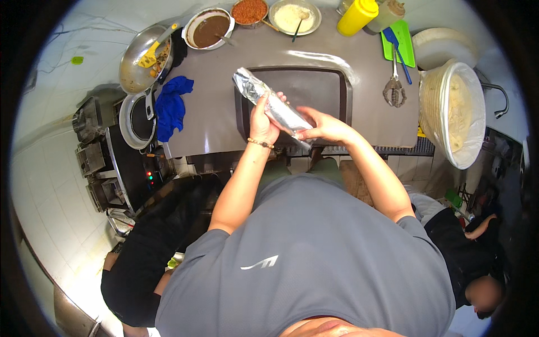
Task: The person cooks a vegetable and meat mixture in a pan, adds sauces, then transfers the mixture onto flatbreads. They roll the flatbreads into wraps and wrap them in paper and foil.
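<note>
A long roll-shaped bundle wrapped in aluminium foil (283,113) is held at a slant in the air above a dark rectangular baking tray (346,99). My left hand (266,120) grips it around the middle, thumb on top, with a beaded bracelet at the wrist. At the bundle's lower right end, my right hand (322,126) touches it with thumb and fingers spread around the end. What is inside the foil is hidden. The tray lies on a grey-brown worktop (206,113), its near edge partly behind my hands.
Left stand a steel pan (126,69) with a yellow spatula and a blue cloth (172,105). Bowls of brown sauce (210,31), red crumbly food (249,12) and white food (294,19) line the back. A yellow bottle (358,17) and dough tub (457,113) are right. Two people flank me.
</note>
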A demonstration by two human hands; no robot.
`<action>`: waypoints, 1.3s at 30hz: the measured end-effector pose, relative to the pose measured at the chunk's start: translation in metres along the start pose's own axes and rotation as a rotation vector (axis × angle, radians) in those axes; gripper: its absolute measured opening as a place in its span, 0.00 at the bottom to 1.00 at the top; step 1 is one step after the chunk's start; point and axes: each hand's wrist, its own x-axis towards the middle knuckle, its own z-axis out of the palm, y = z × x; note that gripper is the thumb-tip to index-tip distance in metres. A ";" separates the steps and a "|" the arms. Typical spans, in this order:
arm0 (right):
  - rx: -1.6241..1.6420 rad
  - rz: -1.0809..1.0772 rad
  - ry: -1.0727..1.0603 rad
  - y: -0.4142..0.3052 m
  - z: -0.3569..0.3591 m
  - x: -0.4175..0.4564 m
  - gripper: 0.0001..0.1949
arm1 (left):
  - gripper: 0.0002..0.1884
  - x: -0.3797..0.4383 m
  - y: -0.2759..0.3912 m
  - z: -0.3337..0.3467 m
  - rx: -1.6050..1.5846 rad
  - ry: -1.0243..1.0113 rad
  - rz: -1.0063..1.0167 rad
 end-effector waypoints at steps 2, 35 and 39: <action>0.349 0.186 -0.256 -0.011 -0.004 -0.007 0.25 | 0.28 -0.007 0.017 0.020 0.002 -0.165 0.051; 0.015 -0.339 0.197 -0.148 0.085 -0.069 0.17 | 0.33 -0.187 0.069 0.056 0.417 -0.616 -0.418; -0.365 -0.466 0.220 -0.140 0.062 -0.099 0.25 | 0.30 -0.177 0.045 0.066 0.507 -0.627 -0.434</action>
